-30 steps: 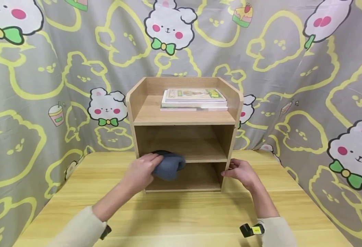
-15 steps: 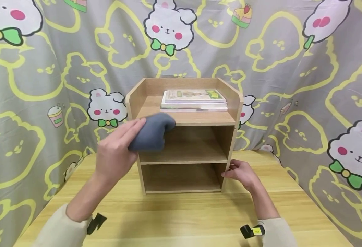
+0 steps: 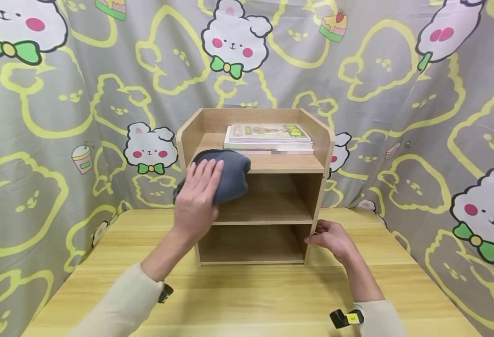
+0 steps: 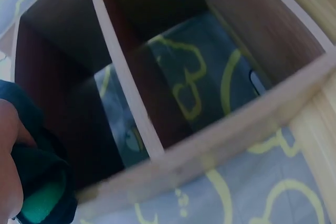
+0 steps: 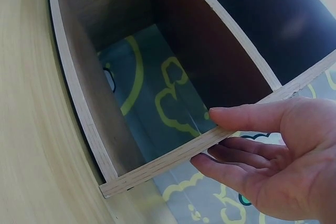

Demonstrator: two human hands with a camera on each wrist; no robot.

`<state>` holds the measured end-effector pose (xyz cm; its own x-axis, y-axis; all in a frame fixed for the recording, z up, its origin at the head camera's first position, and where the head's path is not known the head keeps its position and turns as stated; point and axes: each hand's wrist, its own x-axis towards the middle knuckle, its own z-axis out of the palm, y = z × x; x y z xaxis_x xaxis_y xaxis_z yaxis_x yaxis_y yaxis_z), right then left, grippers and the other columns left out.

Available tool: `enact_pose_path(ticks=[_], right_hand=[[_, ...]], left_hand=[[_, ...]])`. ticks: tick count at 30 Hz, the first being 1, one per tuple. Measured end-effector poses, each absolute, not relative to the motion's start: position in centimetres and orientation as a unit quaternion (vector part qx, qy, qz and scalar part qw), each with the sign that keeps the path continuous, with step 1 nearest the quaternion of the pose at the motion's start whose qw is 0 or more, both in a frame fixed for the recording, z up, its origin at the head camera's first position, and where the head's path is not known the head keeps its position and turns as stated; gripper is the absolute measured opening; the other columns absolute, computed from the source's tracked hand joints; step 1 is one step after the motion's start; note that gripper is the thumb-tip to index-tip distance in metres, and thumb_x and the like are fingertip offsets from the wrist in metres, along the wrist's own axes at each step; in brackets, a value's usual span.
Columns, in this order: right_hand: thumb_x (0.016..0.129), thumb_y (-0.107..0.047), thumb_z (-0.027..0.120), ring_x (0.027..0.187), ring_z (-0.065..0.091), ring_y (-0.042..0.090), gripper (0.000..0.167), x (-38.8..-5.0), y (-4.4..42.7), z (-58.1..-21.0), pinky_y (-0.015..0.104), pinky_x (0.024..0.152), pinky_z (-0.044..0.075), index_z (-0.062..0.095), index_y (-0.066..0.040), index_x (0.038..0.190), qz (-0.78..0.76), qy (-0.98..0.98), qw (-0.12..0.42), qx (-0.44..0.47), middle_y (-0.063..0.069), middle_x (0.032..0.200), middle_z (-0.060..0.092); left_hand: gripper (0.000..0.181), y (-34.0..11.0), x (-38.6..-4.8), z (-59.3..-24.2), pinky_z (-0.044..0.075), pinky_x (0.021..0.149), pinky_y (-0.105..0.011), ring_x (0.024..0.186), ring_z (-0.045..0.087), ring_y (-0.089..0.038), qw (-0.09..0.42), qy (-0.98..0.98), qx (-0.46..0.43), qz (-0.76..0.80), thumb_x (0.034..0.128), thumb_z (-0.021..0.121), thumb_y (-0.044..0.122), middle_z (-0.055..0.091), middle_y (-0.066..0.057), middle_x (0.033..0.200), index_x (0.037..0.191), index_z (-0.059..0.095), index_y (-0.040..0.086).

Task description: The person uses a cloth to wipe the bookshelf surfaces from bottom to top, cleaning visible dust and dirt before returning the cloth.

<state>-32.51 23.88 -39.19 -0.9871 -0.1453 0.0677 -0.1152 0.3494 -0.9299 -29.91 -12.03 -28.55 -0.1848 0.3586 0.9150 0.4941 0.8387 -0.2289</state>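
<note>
A blue-grey cloth [image 3: 233, 177] is bunched under my left hand [image 3: 196, 196], at the front left edge of the small wooden shelf unit [image 3: 259, 223], level with its top board. The fingers lie over the cloth, and a dark fold shows beyond them. In the left wrist view the cloth [image 4: 37, 166] looks dark green, and part of the hand is cut off. My right hand [image 3: 333, 238] holds the shelf's right side panel low down. In the right wrist view the thumb is inside the panel [image 5: 173, 158] and the fingers are outside it.
A stack of books [image 3: 268, 138] lies on the top board. Two compartments are below it. The unit stands on a light wood table [image 3: 247, 295], with a patterned grey curtain [image 3: 146, 84] behind and on both sides.
My left hand lifted the cloth from the middle board up to the top board, then shifted right and turned over the left edge. My right hand stayed on the side panel.
</note>
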Motion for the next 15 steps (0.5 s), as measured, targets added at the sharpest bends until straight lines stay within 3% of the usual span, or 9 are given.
enact_pose_path(ticks=[5, 11, 15], right_hand=[[0.083, -0.005, 0.076, 0.115, 0.065, 0.029, 0.059, -32.5, 24.0, -39.2, 0.037, 0.094, 0.055, 0.055, 0.011, 0.136, -0.569, 0.818, 0.022, -0.08, 0.029, 0.134, 0.061], [0.083, -0.005, 0.076, 0.122, 0.062, 0.039, 0.061, -32.6, 23.7, -39.2, 0.04, 0.095, 0.055, 0.054, 0.01, 0.138, -0.569, 0.818, 0.024, -0.08, 0.03, 0.136, 0.06], [0.084, -0.001, 0.073, 0.114, 0.067, 0.033, 0.056, -32.7, 23.7, -39.2, 0.037, 0.092, 0.056, 0.055, 0.011, 0.136, -0.582, 0.809, 0.028, -0.075, 0.028, 0.129, 0.064]], left_hand=[[0.082, -8.4, -30.3, -28.6, 0.031, 0.121, -0.049, 0.134, 0.055, -0.039, 0.541, -0.789, -0.286, -0.048, 0.0682, 0.068, -0.009, 0.059, -0.023, 0.142, 0.147, 0.049, -0.002], [0.076, -2.6, -30.5, -28.1, 0.03, 0.121, -0.048, 0.136, 0.053, -0.037, 0.518, -0.801, -0.298, 0.0, 0.0768, 0.064, -0.005, 0.057, -0.021, 0.144, 0.15, 0.044, -0.002], [0.075, 1.2, -30.5, -27.7, 0.03, 0.121, -0.046, 0.138, 0.052, -0.033, 0.5, -0.811, -0.303, 0.032, 0.0818, 0.065, 0.002, 0.056, -0.018, 0.147, 0.153, 0.041, 0.002]])
